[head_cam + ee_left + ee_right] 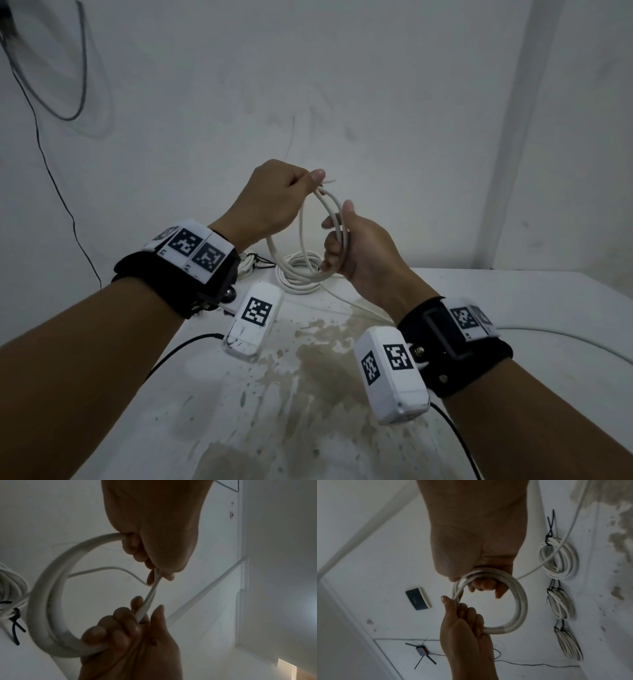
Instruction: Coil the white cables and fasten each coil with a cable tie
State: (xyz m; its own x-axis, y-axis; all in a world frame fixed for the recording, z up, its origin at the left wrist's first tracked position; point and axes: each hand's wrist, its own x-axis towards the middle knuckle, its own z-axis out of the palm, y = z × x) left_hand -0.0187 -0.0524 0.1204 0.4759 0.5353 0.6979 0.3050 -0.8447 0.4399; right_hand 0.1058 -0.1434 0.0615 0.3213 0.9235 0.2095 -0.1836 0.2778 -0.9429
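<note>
Your left hand [274, 198] and right hand [356, 246] both grip the white cable [330, 205] — at 12 and 4 o'clock — keeping loops round.

A stained white tabletop [513, 308] meets a white wall [376, 85]. A thin black wire [51, 178] hangs down that wall. On the wall, a dark box [418, 598] and, below it, perhaps a small antenna device [421, 651].

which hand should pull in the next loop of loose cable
Right, probably: the loose cable leaves the coil beside the right hand, while the left hand pinches the coil's top.
</note>
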